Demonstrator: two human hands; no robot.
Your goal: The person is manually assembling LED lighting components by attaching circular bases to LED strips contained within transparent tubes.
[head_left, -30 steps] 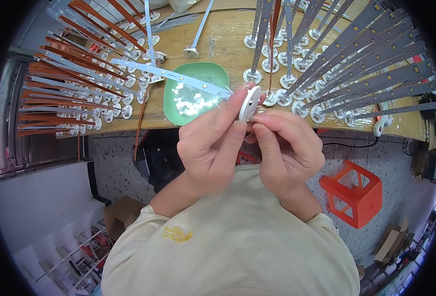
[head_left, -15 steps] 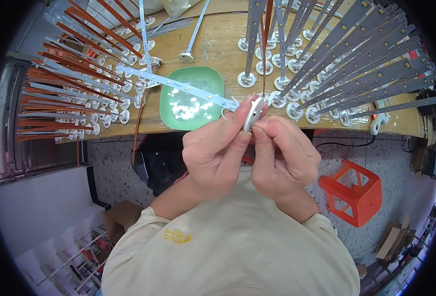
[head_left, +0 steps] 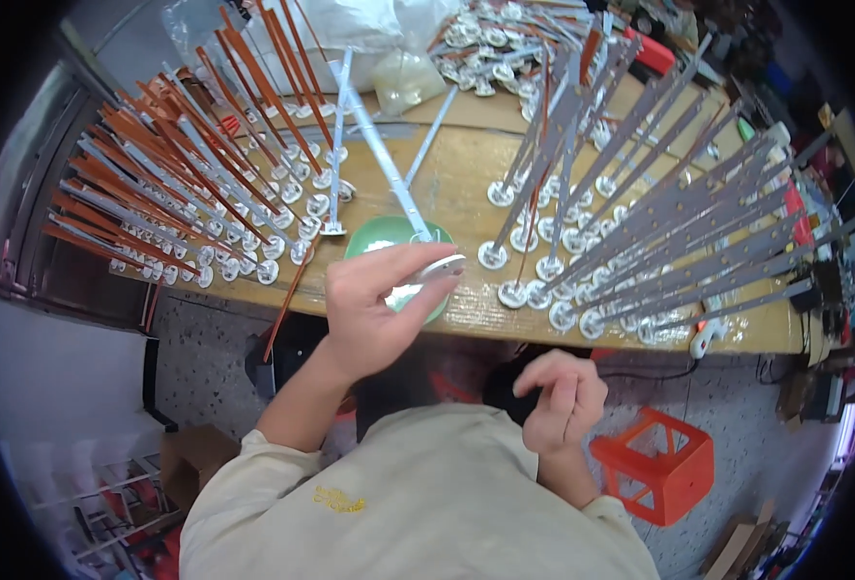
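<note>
My left hand [head_left: 379,295] pinches the edge of a round white disc base [head_left: 444,265] between thumb and fingers, above the green dish [head_left: 437,307]. A long pale LED strip [head_left: 389,155] rises from beside this base toward the far side of the table, with a thin white wire loop near its lower end. Small white, shiny pieces [head_left: 403,298] lie in the dish, partly hidden by my left hand. My right hand [head_left: 565,401] is apart from the base, below the table's front edge, its fingers curled in; whatever they hold, if anything, is hidden.
Many grey LED strips [head_left: 640,193] stand on round clear-white bases at the right, and orange-backed ones [head_left: 147,174] crowd the left. Bags [head_left: 413,77] and a heap of bases [head_left: 490,48] lie at the back. A red stool [head_left: 654,464] stands on the floor at the right.
My right hand has let go of the disc base and drawn back toward my body. My left hand has tilted the base, and the strip now points more steeply away. The view has shifted.
</note>
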